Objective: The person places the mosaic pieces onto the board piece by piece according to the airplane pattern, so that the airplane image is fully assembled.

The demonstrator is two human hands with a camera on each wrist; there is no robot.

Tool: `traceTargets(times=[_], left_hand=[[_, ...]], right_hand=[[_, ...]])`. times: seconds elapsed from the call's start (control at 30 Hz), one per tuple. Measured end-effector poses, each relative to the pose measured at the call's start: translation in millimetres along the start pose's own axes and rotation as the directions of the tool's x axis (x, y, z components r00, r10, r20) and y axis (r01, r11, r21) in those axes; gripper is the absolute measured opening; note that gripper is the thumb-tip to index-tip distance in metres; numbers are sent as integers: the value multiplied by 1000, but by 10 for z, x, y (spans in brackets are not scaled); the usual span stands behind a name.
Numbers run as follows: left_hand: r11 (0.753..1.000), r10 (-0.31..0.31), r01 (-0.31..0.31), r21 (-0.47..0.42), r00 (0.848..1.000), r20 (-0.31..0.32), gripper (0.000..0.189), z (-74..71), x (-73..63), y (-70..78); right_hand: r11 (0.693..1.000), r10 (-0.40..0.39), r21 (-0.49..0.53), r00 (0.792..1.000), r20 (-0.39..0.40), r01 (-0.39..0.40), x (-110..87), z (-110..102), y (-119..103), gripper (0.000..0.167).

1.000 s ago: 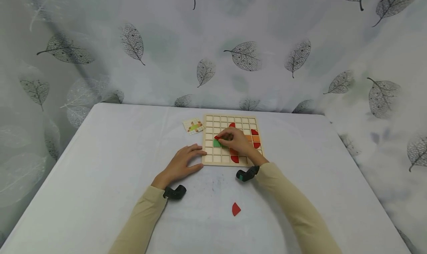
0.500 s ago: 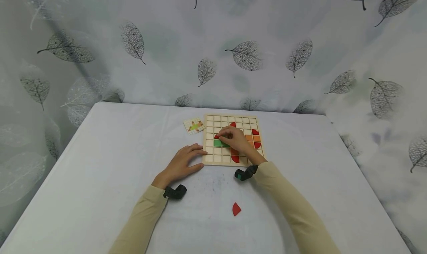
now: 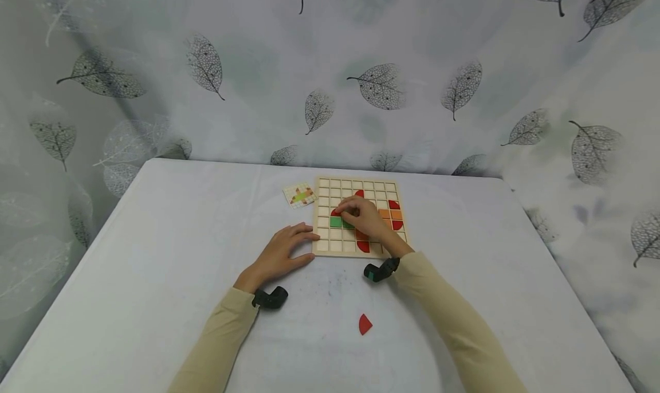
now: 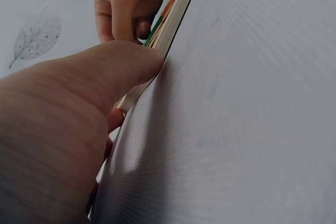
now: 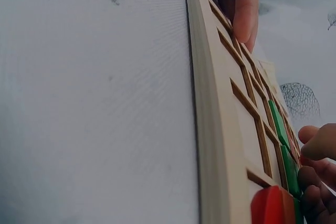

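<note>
In the head view a wooden grid board (image 3: pixel 322 247) lies near the back of the table, with green, orange and red pieces in its cells. My right hand (image 3: pixel 365 216) reaches over it, thumb and fingertips pinching a red quarter-circle piece (image 3: pixel 334 213) at a cell just behind a green square (image 3: pixel 336 222). The fingers hide part of that piece and some of the middle cells. My left hand (image 3: pixel 281 251) lies at the board's left edge with its fingers extended; the left wrist view has its thumb (image 4: pixel 126 69) touching the board's side.
A small pattern card (image 3: pixel 299 195) lies against the board's back left. One loose red quarter-circle piece (image 3: pixel 365 324) rests on the white tabletop (image 3: pixel 170 255), nearer the front. Leaf-printed cloth (image 3: pixel 247 95) hangs behind the table.
Over the last second the right fingers have shifted very slightly at the red piece, which shows a little more in its cell. The left hand stays put.
</note>
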State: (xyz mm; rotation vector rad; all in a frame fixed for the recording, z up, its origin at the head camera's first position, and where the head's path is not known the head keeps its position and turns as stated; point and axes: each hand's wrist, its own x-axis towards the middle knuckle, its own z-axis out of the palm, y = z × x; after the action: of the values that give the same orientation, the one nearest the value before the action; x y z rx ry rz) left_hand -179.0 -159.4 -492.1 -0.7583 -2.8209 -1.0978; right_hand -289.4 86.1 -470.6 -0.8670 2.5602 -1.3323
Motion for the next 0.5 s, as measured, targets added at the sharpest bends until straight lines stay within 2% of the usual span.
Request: traceTargets(times=[0.5], left_hand=[[1000, 1, -1, 5, 1000, -1, 41, 3, -1, 20]], right_hand=[[991, -117, 59, 992, -49, 120, -104, 6, 64, 15]])
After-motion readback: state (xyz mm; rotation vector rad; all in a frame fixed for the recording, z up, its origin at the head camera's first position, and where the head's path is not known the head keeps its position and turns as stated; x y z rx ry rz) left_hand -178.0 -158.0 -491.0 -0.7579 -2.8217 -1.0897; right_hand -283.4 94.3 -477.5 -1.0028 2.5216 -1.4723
